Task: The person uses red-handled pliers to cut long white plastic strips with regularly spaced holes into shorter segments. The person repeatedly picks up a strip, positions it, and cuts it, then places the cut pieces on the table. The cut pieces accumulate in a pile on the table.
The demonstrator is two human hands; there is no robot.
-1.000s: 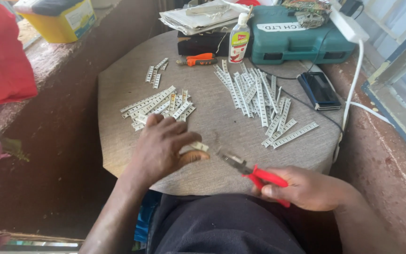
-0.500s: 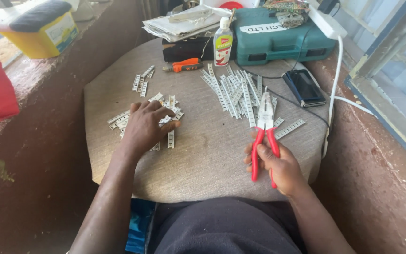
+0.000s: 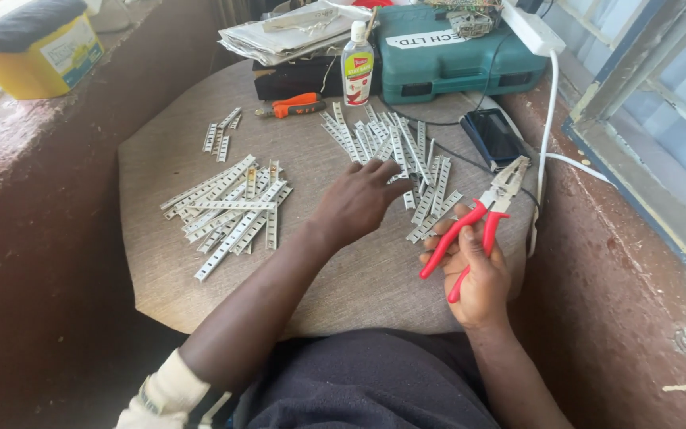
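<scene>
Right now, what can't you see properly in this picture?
- Head view: the fingertips of the left hand are hidden by its own back, so any touch on the metal strips is unclear.
- The green case is cut off by the top edge.
- The right hand covers part of the pliers' red handles.

Your left hand (image 3: 356,202) sits mid-table (image 3: 160,262), btwn two heaps of perforated metal strips: one heap (image 3: 228,210) to its left, other heap (image 3: 395,151) behind and to the right. Your right hand (image 3: 474,274), near table's right edge, grips red-handled pliers (image 3: 478,218). Green plastic tool case (image 3: 446,52) at the back, small clear bottle (image 3: 357,63) just left of it.
</scene>
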